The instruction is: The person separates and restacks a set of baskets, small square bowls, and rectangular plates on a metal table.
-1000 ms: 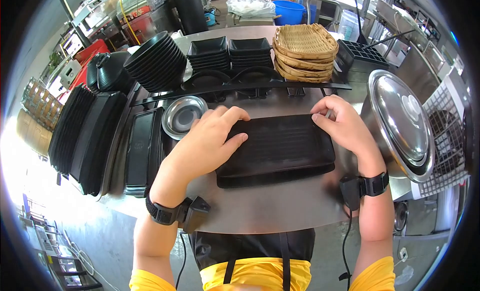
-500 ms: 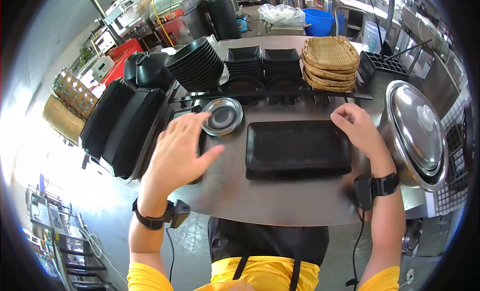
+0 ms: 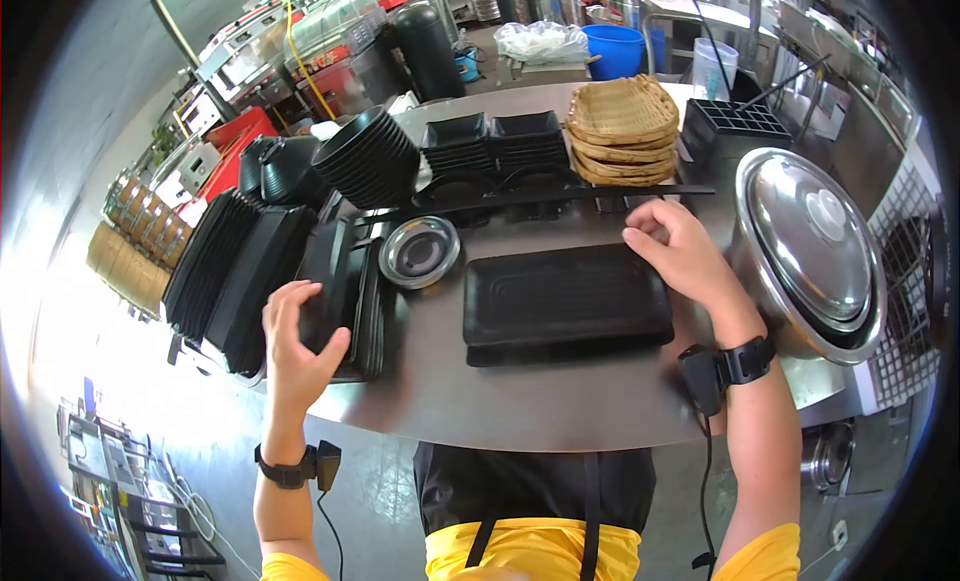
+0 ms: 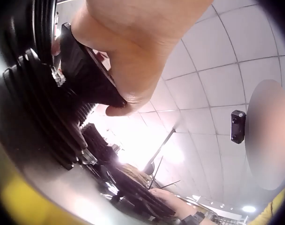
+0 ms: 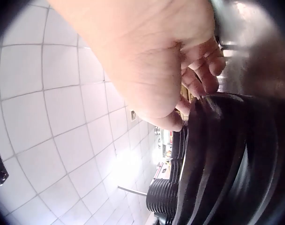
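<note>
In the head view my left hand [image 3: 298,346] is at the left of the table, gripping a black rectangular plate [image 3: 325,271] tipped up on its side. The left wrist view shows the thumb on one side of this plate [image 4: 84,70], the fingers mostly hidden behind it. More black plates [image 3: 373,326] lie stacked beside and below it. At the table's middle is a low stack of black rectangular plates [image 3: 565,296]. My right hand [image 3: 680,251] rests at that stack's far right corner, fingers loosely curled, fingertips right at the rim [image 5: 203,101].
A round steel dish [image 3: 420,252] sits between the plate stacks. Behind are black bowls [image 3: 365,161], square black dishes [image 3: 525,141] and woven baskets [image 3: 620,131]. A large lidded steel pot [image 3: 810,251] stands at the right. Upright black plates [image 3: 240,271] line the far left.
My left hand has left the middle stack, moved left and taken hold of a black plate, tipping it up. My right hand has stayed at the middle stack's far right corner.
</note>
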Tool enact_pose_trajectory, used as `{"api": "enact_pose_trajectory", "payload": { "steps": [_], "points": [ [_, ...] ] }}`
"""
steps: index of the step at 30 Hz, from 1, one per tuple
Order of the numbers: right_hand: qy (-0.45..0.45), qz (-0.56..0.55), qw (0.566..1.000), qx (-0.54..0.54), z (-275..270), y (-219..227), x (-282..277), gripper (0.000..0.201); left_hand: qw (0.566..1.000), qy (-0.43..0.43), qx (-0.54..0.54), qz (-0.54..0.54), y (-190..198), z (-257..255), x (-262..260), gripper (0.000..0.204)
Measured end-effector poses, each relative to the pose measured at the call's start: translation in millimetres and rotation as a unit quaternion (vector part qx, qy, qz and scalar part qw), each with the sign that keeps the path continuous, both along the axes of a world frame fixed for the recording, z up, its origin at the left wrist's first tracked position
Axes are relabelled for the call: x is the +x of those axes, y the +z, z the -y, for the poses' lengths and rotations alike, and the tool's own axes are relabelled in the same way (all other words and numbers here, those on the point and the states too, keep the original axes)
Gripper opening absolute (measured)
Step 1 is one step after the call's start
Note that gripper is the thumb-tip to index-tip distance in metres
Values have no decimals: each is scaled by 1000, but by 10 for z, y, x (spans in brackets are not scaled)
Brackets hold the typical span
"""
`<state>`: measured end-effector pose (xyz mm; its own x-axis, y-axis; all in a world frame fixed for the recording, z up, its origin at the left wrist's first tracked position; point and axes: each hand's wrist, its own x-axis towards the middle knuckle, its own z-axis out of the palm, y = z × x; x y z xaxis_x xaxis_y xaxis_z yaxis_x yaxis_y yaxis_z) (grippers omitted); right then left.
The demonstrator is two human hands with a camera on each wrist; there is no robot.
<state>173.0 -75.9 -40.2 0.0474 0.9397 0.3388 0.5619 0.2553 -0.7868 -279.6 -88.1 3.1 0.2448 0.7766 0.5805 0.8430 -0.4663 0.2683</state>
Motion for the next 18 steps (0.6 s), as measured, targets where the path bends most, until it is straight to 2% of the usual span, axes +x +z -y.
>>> {"api": "enact_pose_trajectory", "payload": {
  "steps": [2,4,5,6,7,8,9,10,11,12,14,15,16,17,18],
  "points": [
    [-28,37,998,32,38,42,-27,34,998,-27,49,-1,113,-13,76,51],
    [-54,-13,997,50,83,141,-85,43,977,-105,-50,181,275,4,307,54],
    [-37,-28,996,71,74,119,-66,51,952,-162,-104,239,380,15,460,60],
    [-36,-23,997,71,91,145,-70,51,909,-211,-192,303,434,-8,604,68],
    [-19,-63,995,81,108,180,-96,50,845,-282,-288,351,476,-89,720,71],
    [-2,-103,991,91,121,206,-128,49,760,-352,-367,404,541,-148,904,71],
    [-2,-98,991,93,121,206,-153,49,659,-422,-458,423,518,-326,985,67],
    [47,-179,977,105,119,184,-172,46,564,-446,-543,434,519,-442,1090,63],
    [93,-259,954,116,120,185,-172,44,518,-462,-579,429,449,-569,1194,63],
    [88,-254,956,119,122,216,-154,44,469,-476,-613,420,377,-669,1306,62],
    [89,-169,979,67,159,275,-113,39,465,-480,-624,404,306,-762,1466,61],
    [41,-88,995,-6,220,366,-66,34,487,-445,-620,426,231,-809,1476,59],
    [29,-90,995,-11,173,321,-34,34,507,-406,-615,446,165,-848,1490,58],
    [52,-113,991,40,97,233,-15,31,513,-444,-581,448,191,-832,1512,54],
    [77,-135,984,91,46,161,-28,28,499,-453,-565,476,249,-748,1516,47]
  ]
}}
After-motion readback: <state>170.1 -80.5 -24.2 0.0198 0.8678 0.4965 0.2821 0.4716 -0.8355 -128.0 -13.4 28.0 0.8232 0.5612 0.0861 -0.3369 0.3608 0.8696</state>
